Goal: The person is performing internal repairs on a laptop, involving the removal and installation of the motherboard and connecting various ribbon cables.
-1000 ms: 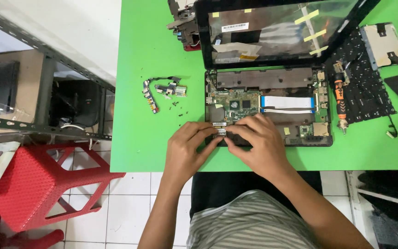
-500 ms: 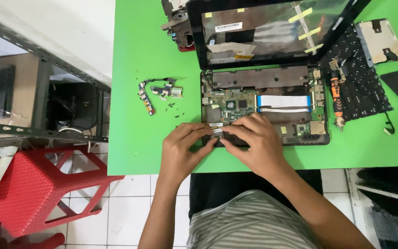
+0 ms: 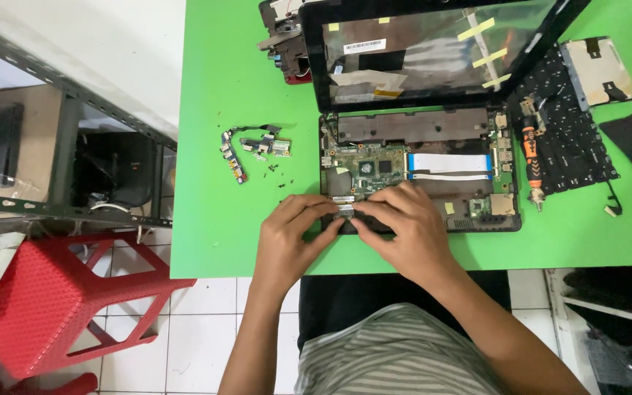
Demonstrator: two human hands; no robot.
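An opened small laptop point(image 3: 418, 172) lies on a green table point(image 3: 243, 88), its base stripped to show the green circuit board point(image 3: 367, 167) and a white flat cable point(image 3: 449, 165). Its screen point(image 3: 426, 47) leans back with yellow tape strips on it. My left hand point(image 3: 287, 238) and my right hand point(image 3: 404, 230) meet at the front left corner of the base. The fingertips of both pinch a small metal part point(image 3: 345, 209) there. What lies under the fingers is hidden.
Small circuit boards with cables and loose screws point(image 3: 254, 150) lie left of the laptop. A removed keyboard point(image 3: 568, 135) and an orange-handled screwdriver point(image 3: 532, 153) lie to the right. A red plastic stool point(image 3: 53, 300) stands on the tiled floor, beside a metal shelf point(image 3: 74, 153).
Both hands stay at the same front corner of the laptop base; the fingers shift only slightly. The camera view has drifted a little.
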